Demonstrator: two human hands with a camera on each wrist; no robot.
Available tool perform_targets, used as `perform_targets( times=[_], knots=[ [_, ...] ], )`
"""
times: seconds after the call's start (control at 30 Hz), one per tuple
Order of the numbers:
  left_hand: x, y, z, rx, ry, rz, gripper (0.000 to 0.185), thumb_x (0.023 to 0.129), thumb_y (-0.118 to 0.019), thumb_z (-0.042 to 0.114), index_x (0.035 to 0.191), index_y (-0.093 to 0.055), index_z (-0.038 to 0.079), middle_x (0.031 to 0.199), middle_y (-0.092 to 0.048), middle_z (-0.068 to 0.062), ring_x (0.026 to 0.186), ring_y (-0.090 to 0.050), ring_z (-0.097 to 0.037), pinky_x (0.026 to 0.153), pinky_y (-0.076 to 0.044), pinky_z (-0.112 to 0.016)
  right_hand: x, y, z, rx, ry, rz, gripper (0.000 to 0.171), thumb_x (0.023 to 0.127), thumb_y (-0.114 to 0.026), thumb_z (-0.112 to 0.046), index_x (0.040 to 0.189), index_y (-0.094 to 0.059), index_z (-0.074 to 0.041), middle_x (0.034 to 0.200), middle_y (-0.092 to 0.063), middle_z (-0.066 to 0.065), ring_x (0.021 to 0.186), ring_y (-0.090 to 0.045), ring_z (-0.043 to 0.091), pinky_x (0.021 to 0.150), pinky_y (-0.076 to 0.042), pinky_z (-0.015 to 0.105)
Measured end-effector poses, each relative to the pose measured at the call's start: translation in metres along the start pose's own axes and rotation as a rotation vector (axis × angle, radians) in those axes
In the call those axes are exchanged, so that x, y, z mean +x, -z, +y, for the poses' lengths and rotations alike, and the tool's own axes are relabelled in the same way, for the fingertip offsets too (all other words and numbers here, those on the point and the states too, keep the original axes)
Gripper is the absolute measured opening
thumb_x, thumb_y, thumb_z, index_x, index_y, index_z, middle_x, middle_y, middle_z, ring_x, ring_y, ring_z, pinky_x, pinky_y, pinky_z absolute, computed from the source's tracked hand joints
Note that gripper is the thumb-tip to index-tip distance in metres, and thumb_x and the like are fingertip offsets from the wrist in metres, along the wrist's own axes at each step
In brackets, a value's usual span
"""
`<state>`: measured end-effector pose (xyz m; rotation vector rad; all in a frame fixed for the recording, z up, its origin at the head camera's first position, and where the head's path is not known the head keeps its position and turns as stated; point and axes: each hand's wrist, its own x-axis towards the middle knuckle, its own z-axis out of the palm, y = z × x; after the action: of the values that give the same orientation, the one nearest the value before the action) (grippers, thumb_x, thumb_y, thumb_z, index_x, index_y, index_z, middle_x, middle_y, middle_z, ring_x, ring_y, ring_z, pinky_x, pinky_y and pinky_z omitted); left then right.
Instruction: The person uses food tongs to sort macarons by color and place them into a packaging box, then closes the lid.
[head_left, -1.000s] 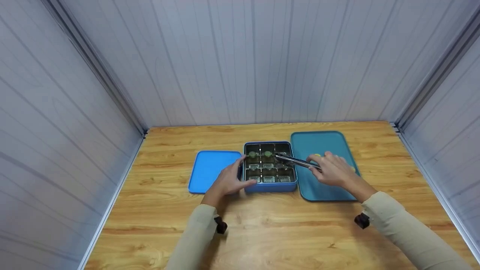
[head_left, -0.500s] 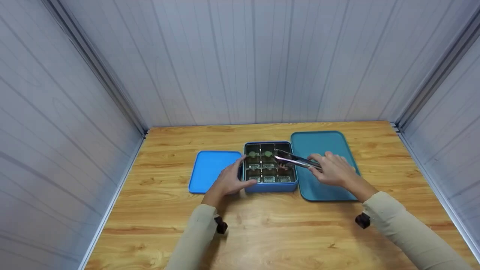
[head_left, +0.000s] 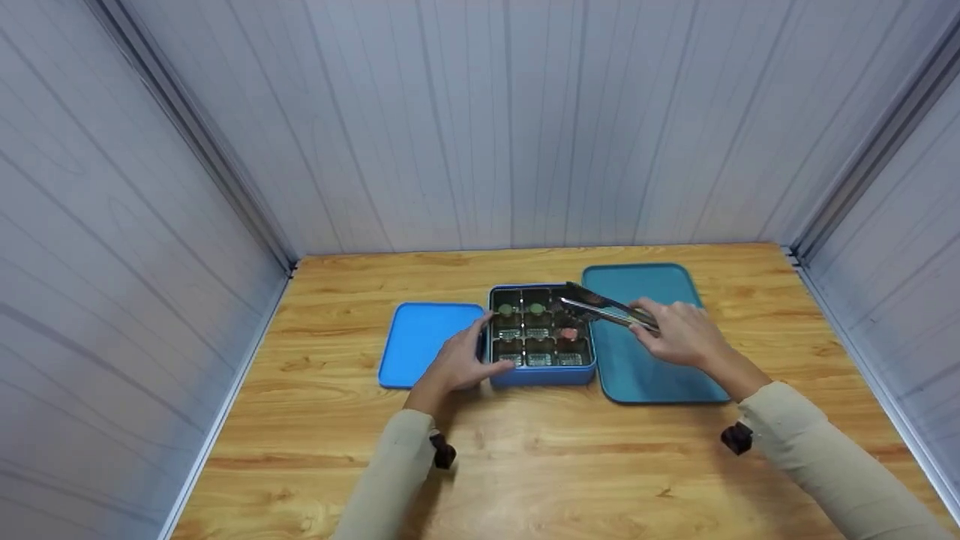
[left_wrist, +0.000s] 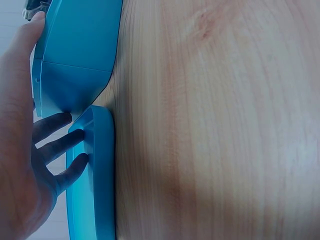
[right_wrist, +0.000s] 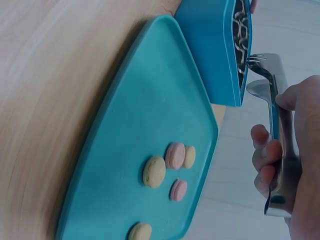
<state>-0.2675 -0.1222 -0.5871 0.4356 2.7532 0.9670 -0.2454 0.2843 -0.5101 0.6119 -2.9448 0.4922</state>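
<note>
My right hand (head_left: 681,334) grips metal tongs (head_left: 611,309) with a fork-like and a spoon-like end. The tong ends are spread apart with nothing visible between them, over the right back corner of a blue box (head_left: 541,376). Inside it is a dark divided insert. Two green macarons (head_left: 535,308) lie toward its back left, and a pink macaron (head_left: 568,334) lies in the right column. My left hand (head_left: 461,360) rests against the box's left side, thumb at the front corner. In the left wrist view its other fingers (left_wrist: 70,172) spread loosely over the blue lid.
The blue lid (head_left: 420,341) lies left of the box. On the right, a teal tray (right_wrist: 130,110) stands close beside the box and holds several pink and cream macarons (right_wrist: 154,171). A wooden tabletop (head_left: 540,465) lies under everything, with pale panels (head_left: 465,127) at back and sides.
The tongs have spread and drawn up and to the right, leaving the pink macaron in the box. My right hand shifted slightly right with them; my left hand stayed put.
</note>
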Motion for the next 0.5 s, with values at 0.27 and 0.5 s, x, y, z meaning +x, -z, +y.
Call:
perform_targets(
  times=[0.27, 0.5],
  knots=[
    [0.000, 0.000, 0.000, 0.001, -0.007, 0.008, 0.110, 0.095, -0.083, 0.063, 0.181, -0.027, 0.025, 0.180, -0.044, -0.021, 0.166, -0.044, -0.048, 0.134, -0.038, -0.071, -0.005, 0.011, 0.013, 0.036, -0.046, 0.006, 0.044, 0.109, -0.070, -0.028, 0.145, -0.069, -0.003, 0.057, -0.051, 0.002, 0.047, -0.037, 0.013, 0.048, -0.028, 0.029],
    [0.001, 0.000, -0.001, 0.000, -0.018, 0.019, 0.109, 0.095, -0.083, 0.063, 0.180, -0.028, 0.023, 0.179, -0.046, -0.021, 0.164, -0.048, -0.048, 0.132, -0.041, -0.071, -0.013, 0.016, 0.025, 0.043, -0.081, 0.015, 0.045, 0.110, -0.068, -0.030, 0.147, -0.068, -0.004, 0.056, -0.046, -0.001, 0.046, -0.036, 0.014, 0.047, -0.027, 0.029]
  ],
)
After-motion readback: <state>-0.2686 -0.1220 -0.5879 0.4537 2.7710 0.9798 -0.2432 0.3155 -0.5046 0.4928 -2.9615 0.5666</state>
